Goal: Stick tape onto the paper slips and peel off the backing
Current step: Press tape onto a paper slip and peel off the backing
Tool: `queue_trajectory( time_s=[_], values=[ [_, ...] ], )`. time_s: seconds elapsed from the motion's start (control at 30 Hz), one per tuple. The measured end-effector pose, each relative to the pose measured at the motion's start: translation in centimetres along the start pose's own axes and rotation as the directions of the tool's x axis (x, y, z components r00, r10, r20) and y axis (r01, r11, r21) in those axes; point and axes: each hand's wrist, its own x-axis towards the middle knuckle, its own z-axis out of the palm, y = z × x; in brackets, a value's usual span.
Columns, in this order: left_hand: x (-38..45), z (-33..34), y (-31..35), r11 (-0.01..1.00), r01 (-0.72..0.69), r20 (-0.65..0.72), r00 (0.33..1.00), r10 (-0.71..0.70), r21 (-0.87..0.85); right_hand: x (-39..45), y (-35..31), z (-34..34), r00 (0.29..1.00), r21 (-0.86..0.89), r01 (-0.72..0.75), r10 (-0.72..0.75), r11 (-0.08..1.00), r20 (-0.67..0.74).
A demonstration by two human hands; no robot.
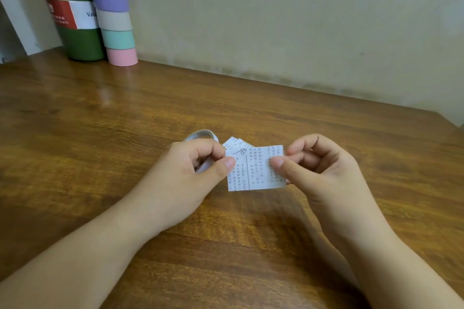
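Both the left hand and the right hand pinch one slip just above the table, at 6 o'clock of the tape roll. Pulling apart risks tearing it; more slips lie at 12.

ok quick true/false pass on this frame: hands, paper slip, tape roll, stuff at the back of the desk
1. Both hands pinch one printed paper slip: true; left hand and right hand hold opposite edges.
2. The slip lies flat on the table: false, it is held up.
3. The tape roll sits behind the left hand: true.
4. The green bottle stands right of the pastel stack: false, left of it.
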Motion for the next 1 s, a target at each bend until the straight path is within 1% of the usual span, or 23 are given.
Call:
queue_trajectory(
  time_s=[0.07,0.13,0.27,0.37,0.5,0.6,0.67,0.7,0.77,0.83,0.87,0.93,1.0],
  values=[
    [0.0,0.0,0.0,1.000,0.001,-0.002,1.000,-0.001,0.001,0.0,0.1,-0.1,1.000,0.033,-0.024,0.024,0.999,0.008],
    [0.0,0.0,0.0,1.000,-0.001,-0.007,1.000,0.001,0.007,0.1,0.2,-0.1,0.999,0.013,-0.050,0.050,0.999,0.018],
    [0.0,0.2,0.3,1.000,0.014,-0.002,1.000,-0.014,0.014,-0.3,0.5,0.6,0.988,-0.109,-0.114,0.124,0.987,0.090],
    [-0.2,0.4,0.4,1.000,0.022,0.010,1.000,-0.023,0.022,-0.6,0.5,1.3,0.978,-0.179,-0.127,0.153,0.976,0.140],
    [-0.2,0.5,0.5,0.998,0.023,0.014,1.000,-0.024,0.058,-0.5,0.6,1.2,0.972,-0.231,-0.142,0.180,0.963,0.151],
    [-0.2,0.4,0.5,0.997,0.019,0.003,1.000,-0.019,0.068,-0.3,0.6,0.8,0.965,-0.207,-0.177,0.211,0.962,0.155],
    [-0.2,0.2,0.6,0.996,0.027,-0.025,0.999,-0.025,0.089,0.0,0.6,0.3,0.975,-0.230,-0.169,0.196,0.958,0.103],
    [-0.2,0.2,0.6,0.991,0.030,-0.039,0.999,-0.025,0.129,0.1,0.6,0.1,0.978,-0.290,-0.164,0.193,0.943,0.073],
    [-0.4,0.3,0.5,0.957,0.013,-0.019,1.000,-0.008,0.289,0.3,0.7,-0.4,0.975,-0.467,-0.168,0.216,0.868,0.050],
    [-0.8,0.5,0.2,0.873,-0.055,0.074,0.997,0.021,0.484,0.4,1.0,-0.6,0.971,-0.651,-0.131,0.229,0.748,0.069],
    [-1.0,0.7,0.1,0.829,-0.087,0.119,0.993,0.025,0.552,0.4,1.2,-0.6,0.971,-0.722,-0.097,0.225,0.685,0.084],
    [-1.1,0.8,-0.2,0.774,-0.121,0.161,0.987,0.025,0.621,0.3,1.5,-0.5,0.971,-0.809,-0.037,0.212,0.586,0.110],
    [-1.1,0.9,-0.2,0.749,-0.138,0.162,0.986,0.041,0.648,0.1,1.6,-0.4,0.976,-0.851,-0.007,0.188,0.526,0.108]
  ],
)
